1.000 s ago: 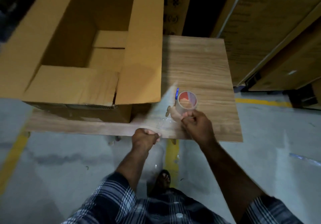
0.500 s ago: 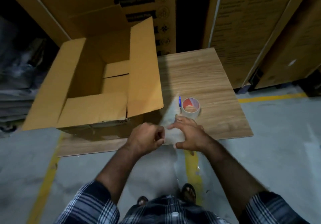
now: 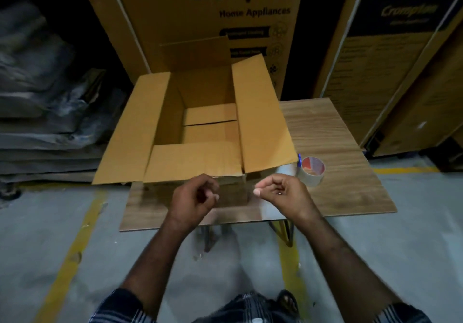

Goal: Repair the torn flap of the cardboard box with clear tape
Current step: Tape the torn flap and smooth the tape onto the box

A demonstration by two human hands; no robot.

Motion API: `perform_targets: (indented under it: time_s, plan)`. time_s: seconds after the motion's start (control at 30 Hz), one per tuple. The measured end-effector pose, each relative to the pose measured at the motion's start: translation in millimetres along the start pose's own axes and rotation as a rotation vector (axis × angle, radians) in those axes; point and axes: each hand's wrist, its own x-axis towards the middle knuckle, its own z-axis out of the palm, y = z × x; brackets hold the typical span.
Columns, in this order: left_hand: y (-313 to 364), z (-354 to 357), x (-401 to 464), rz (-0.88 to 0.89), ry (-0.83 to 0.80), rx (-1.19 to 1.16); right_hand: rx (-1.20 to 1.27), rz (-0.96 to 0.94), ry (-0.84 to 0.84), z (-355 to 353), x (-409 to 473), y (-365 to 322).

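Note:
An open cardboard box point(image 3: 160, 122) stands on a wooden table point(image 3: 350, 197) with all its flaps spread out. The near flap point(image 3: 195, 162) hangs toward me, and a gap shows at its right corner beside the right flap point(image 3: 260, 117). My left hand point(image 3: 193, 200) and my right hand point(image 3: 283, 192) hover just in front of that near flap, fingers pinched. A faint clear tape strip point(image 3: 236, 195) seems stretched between them. The tape roll point(image 3: 313, 173) stands on the table right of my right hand.
A small blue object point(image 3: 299, 159) lies against the roll. Tall printed cartons point(image 3: 225, 22) stand close behind the table and another carton point(image 3: 390, 72) at the right. Dark wrapped bundles point(image 3: 45, 97) are stacked at the left. Yellow lines point(image 3: 72, 255) mark the grey floor.
My right hand has let go of the roll, which now stands on the table. Both hands have moved left to the box's near flap and spread apart. The view has tilted up.

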Motion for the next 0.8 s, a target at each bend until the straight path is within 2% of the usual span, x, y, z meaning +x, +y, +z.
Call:
perform_targets:
  time_s: [0.1,0.2,0.3,0.43,0.6,0.8]
  plan:
    - [-12.1,-27.3,-0.4,0.000,0.041,-0.167,-0.050,-0.063,0.093,31.7,-7.8,-16.8]
    - [-22.3,-44.9,0.3,0.035,0.060,-0.193,-0.141,-0.143,0.128,52.8,-18.2,-26.5]
    - [-23.0,-54.0,0.7,0.043,0.052,-0.232,-0.162,-0.125,0.138,67.1,-30.8,-32.7]
    - [-25.6,-55.1,-2.9,0.008,-0.008,-0.331,-0.134,-0.073,0.296,77.2,-45.2,-43.7]
    - [-19.5,-43.3,-8.5,0.000,0.071,-0.239,-0.119,-0.033,0.447,72.6,-48.1,-46.1]
    - [-18.3,-25.5,-2.5,-0.111,0.207,-0.263,-0.150,-0.063,0.437,61.0,-36.4,-30.9]
